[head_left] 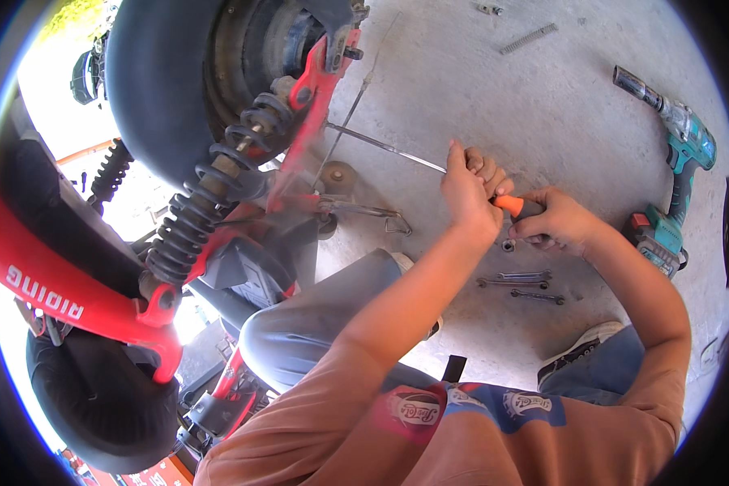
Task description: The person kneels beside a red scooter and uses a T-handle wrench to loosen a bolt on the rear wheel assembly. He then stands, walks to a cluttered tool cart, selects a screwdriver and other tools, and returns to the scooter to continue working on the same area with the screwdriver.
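Note:
A long screwdriver with a bright metal shaft and an orange and dark handle lies across the middle of the view. My left hand is closed round it where the shaft meets the handle. Behind it, my right hand grips the dark rear end of the handle. The shaft's far end reaches the red swingarm of a motorbike; whether the tip touches it I cannot tell. Beside the arm are a black coil-spring shock absorber and a rear tyre.
A teal cordless impact wrench with a socket lies on the concrete floor at right. Several small spanners and a socket lie below my hands. A loose spring is at the top. The bike's side stand is near my knee.

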A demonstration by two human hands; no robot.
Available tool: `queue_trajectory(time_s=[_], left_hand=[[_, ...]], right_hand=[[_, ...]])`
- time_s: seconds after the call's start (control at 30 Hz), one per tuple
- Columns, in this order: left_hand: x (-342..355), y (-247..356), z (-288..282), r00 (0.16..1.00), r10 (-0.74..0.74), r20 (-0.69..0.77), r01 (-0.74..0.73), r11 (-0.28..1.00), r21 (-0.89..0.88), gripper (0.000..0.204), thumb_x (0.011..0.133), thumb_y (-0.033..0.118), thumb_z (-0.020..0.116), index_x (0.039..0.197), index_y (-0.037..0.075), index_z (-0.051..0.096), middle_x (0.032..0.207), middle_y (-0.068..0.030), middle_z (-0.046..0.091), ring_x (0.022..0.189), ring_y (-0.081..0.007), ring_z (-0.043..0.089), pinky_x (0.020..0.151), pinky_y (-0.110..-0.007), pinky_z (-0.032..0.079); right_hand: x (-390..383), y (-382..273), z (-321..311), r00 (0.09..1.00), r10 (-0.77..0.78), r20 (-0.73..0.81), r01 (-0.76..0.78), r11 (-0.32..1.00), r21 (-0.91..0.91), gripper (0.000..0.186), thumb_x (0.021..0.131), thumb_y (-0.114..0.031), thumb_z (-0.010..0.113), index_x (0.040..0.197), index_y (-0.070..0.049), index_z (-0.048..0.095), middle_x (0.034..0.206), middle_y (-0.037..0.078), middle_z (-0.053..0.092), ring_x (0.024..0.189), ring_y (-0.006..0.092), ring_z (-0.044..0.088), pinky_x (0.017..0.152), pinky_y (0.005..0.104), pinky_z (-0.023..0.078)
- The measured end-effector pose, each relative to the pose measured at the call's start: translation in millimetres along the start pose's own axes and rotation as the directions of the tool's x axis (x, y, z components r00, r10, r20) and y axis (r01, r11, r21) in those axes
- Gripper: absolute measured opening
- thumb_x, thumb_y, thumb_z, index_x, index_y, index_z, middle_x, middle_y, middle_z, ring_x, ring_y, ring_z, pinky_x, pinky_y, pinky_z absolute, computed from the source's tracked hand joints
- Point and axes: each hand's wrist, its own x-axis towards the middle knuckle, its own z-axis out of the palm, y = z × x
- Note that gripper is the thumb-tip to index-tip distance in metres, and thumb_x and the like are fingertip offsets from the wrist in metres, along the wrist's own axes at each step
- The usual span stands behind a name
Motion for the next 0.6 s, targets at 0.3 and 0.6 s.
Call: queue_trajectory(time_s=[0.3, 0.6], left_hand=[[-1, -21, 10, 0.977, 0.017, -0.213, -0.022, 1.0, -0.021, 0.04, 0.099, 0.036, 0.043, 0.066, 0.016, 0.031, 0.055, 0.004, 0.029, 0.045, -0.0093, 0.025, 0.042, -0.028, 0.026], [2, -19, -7, 0.999, 0.047, -0.017, -0.047, 0.999, 0.004, 0.042, 0.098, 0.035, 0.043, 0.064, 0.016, 0.028, 0.053, 0.0034, 0.026, 0.04, -0.0096, 0.023, 0.034, -0.027, 0.021]], right_hand=[[6, 6, 3, 0.984, -0.113, -0.139, 0.086, 0.979, -0.184, 0.035, 0.066, -0.011, 0.072, 0.098, 0.001, 0.065, 0.066, 0.002, 0.058, 0.054, 0.0081, 0.052, 0.046, 0.0236, 0.039], [7, 10, 16, 0.966, -0.178, -0.186, 0.121, 0.951, -0.283, 0.031, 0.066, -0.012, 0.073, 0.094, 0.0, 0.065, 0.068, 0.001, 0.059, 0.057, 0.0082, 0.053, 0.052, 0.0257, 0.043]])
